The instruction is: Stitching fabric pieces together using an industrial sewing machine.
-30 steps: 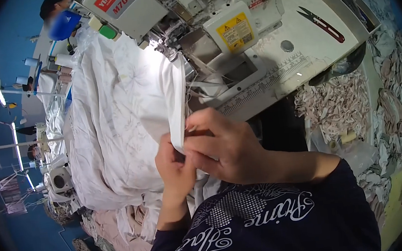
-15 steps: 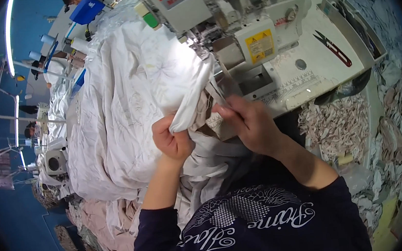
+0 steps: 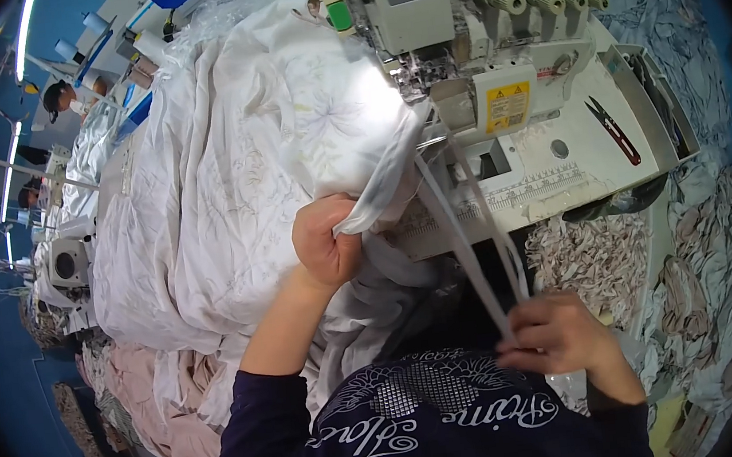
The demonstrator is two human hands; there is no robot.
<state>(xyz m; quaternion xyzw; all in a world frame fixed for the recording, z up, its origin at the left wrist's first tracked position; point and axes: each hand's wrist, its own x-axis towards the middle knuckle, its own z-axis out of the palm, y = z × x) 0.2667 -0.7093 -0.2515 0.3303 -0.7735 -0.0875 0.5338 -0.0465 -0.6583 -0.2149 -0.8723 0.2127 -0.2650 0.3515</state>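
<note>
My left hand (image 3: 329,239) is closed on the folded edge of a large white cloth (image 3: 233,153) with a faint flower print. That edge runs up under the lit needle area of the overlock sewing machine (image 3: 415,18). Nearer my body, my right hand (image 3: 555,333) grips the lower part of a narrow pale fabric strip (image 3: 463,258). Two lengths of the strip stretch taut from the machine's front down to my fingers, which are slightly blurred. Most of the cloth lies heaped left of the machine and hangs toward my lap.
Red-handled thread snips (image 3: 614,131) lie on the machine bed, beside a grey tray (image 3: 660,99). Below the table edge is a heap of fabric scraps (image 3: 589,267). Crumpled pale cloth (image 3: 706,237) fills the right side. Other workstations and a person (image 3: 67,99) are at far left.
My right hand has moved from the machine's front down and right toward my body, drawing the strip out long. My left hand keeps hold of the cloth edge. The view has shifted slightly.
</note>
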